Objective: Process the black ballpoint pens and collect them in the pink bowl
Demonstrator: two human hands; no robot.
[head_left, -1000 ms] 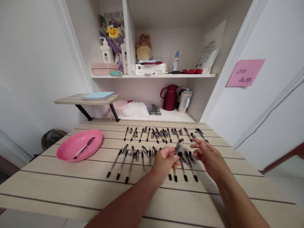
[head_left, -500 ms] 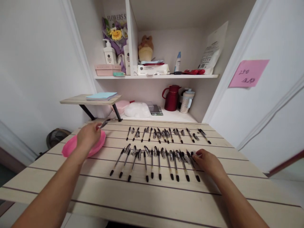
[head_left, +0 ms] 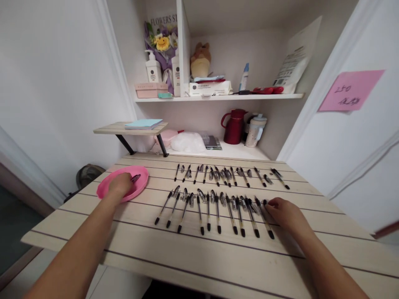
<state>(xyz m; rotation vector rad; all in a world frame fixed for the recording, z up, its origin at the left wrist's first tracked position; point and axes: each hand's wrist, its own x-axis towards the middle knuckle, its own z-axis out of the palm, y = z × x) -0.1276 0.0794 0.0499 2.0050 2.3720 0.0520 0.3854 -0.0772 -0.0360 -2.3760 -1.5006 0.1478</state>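
My left hand (head_left: 121, 185) reaches into a pink plate (head_left: 144, 189), its fingers closed round a dark pen (head_left: 135, 178) whose end sticks out past them. At the right end of the front row of pens, my right hand (head_left: 285, 211) pinches the upper part of a clear pen (head_left: 267, 220) with a black tip, lying on the table. The front row (head_left: 218, 216) holds several such pens side by side, with loose clear caps (head_left: 222, 199) by their upper ends. Behind it lies a second row of pens and caps (head_left: 230, 176). My palms hide some fingers.
The striped wooden table (head_left: 218, 265) carries a small raised shelf (head_left: 115, 128) at the back left. Behind stand a red jug (head_left: 234, 126), a pale tumbler (head_left: 256, 131) and a white plastic bag (head_left: 188, 142). A cabinet shelf (head_left: 218, 98) crosses above.
My left hand has come down with the pen into the pink plate. The view has shifted a little; my right hand stays at the same end pen.
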